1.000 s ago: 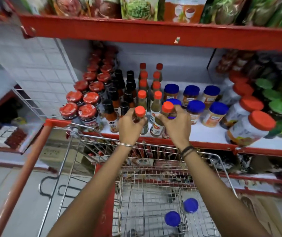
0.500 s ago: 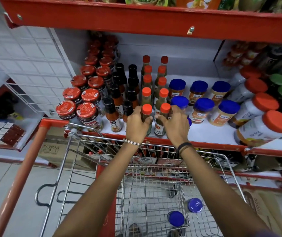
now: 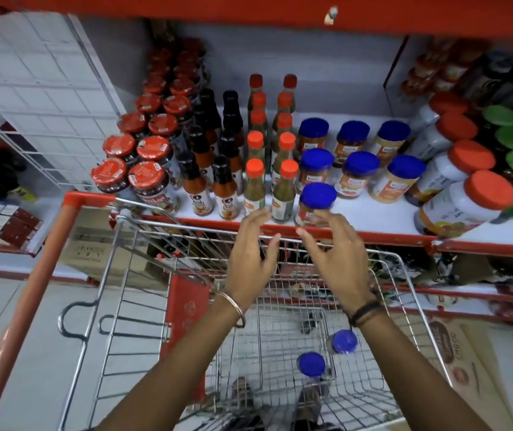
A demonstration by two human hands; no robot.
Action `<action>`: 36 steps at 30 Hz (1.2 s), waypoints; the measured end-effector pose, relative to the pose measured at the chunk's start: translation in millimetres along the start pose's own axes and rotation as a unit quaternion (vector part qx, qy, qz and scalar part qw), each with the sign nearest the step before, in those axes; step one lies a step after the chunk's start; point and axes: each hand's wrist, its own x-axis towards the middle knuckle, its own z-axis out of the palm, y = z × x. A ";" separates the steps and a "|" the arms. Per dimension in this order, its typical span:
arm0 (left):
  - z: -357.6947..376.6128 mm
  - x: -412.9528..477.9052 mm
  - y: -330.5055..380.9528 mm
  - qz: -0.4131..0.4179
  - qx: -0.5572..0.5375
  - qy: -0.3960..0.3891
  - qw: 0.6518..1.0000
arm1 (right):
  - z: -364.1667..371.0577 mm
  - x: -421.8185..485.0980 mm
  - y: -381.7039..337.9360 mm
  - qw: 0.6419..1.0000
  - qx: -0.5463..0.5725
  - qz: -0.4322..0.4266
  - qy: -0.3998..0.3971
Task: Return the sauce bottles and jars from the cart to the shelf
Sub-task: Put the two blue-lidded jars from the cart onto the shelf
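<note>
Two green sauce bottles with orange caps stand upright at the front edge of the white shelf (image 3: 373, 217), the left bottle (image 3: 254, 189) and the right bottle (image 3: 284, 192) side by side, with a blue-lidded jar (image 3: 315, 203) just to their right. The left hand (image 3: 249, 259) is below them with fingers spread and empty; its fingertips (image 3: 263, 214) reach up near the base of the left bottle, but whether they touch it cannot be told. The right hand (image 3: 333, 259) is likewise spread wide and holds nothing, its fingers (image 3: 326, 217) close in front of the lower part of the jar. Both hands hover above the far rim of the wire cart (image 3: 131, 269). Down in the cart basket two more blue-lidded jars remain, one (image 3: 344, 341) nearer the right wrist and one (image 3: 312, 363) lower and to its left.
</note>
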 end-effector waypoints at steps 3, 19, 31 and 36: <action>24.0 -38.1 -10.5 -0.041 -0.016 -0.089 0.995 | -2.4 -42.1 43.4 0.994 -0.037 0.031 -0.096; 188.5 -197.4 -104.3 -0.312 0.057 -0.516 0.796 | 55.2 -136.3 266.3 0.764 -0.261 0.070 -0.586; 189.8 -181.5 -89.4 -0.173 0.218 -0.533 0.799 | 42.0 -122.8 255.7 0.817 -0.233 0.080 -0.521; 164.7 -142.5 -57.7 -0.170 0.200 -0.476 0.840 | -4.3 -100.2 220.4 0.861 -0.188 0.099 -0.463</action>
